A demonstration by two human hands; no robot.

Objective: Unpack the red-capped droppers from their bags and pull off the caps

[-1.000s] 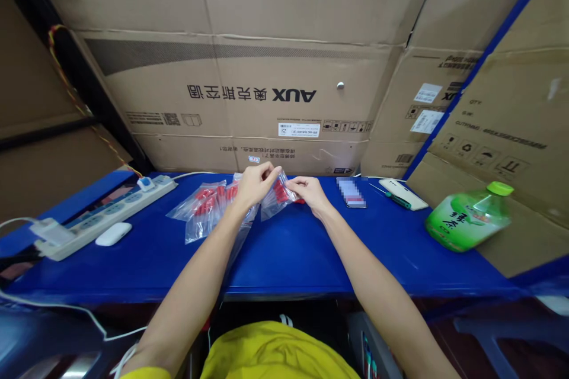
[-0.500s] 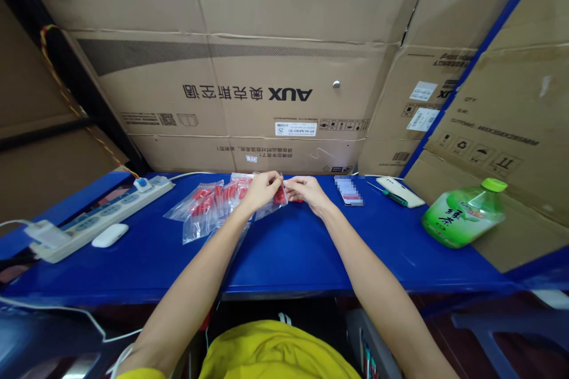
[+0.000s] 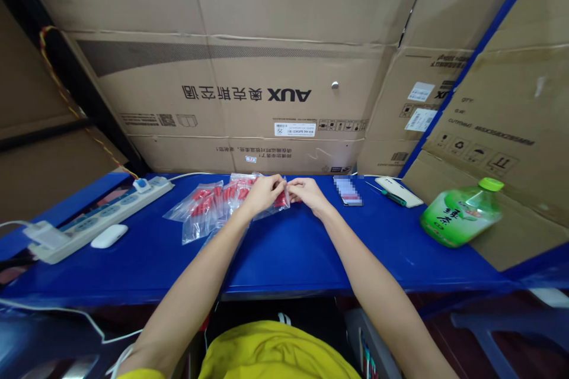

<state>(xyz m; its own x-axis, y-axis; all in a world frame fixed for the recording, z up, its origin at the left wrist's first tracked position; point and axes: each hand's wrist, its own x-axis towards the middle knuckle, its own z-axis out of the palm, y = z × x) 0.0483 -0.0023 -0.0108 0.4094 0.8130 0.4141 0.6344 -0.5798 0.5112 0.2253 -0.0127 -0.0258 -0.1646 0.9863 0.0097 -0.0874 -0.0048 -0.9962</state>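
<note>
1. Our left hand (image 3: 263,195) is narrow, thumb and fingers pinching the upper edge of a clear bag (image 3: 272,208) with red pieces (image 3: 281,199) inside.
2. Our right hand (image 3: 310,194) is narrow too, fingertips drawn together on the bag's right edge; we think only film lies between them, but they are too small here to be sure.
3. The bag is between our two hands, near the back of the blue table (image 3: 288,254), just beside other clear bags (image 3: 195,226) that also contain red pieces.
4. We judge the step in hand to be fingertip work along the bag's edge. To do it well, we should anchor the film with the left pinch, keep the edge taut and level, and press along it evenly with the right.
5. We'd do best to let the red pieces sit low, clear of that edge; a piece caught there could make the film pucker.
6. Our left hand covers much of the bag, so its mouth cannot be read as open or sealed.
7. A bit of red shows under our right hand; whether it is bagged or loose, we cannot tell.
</note>
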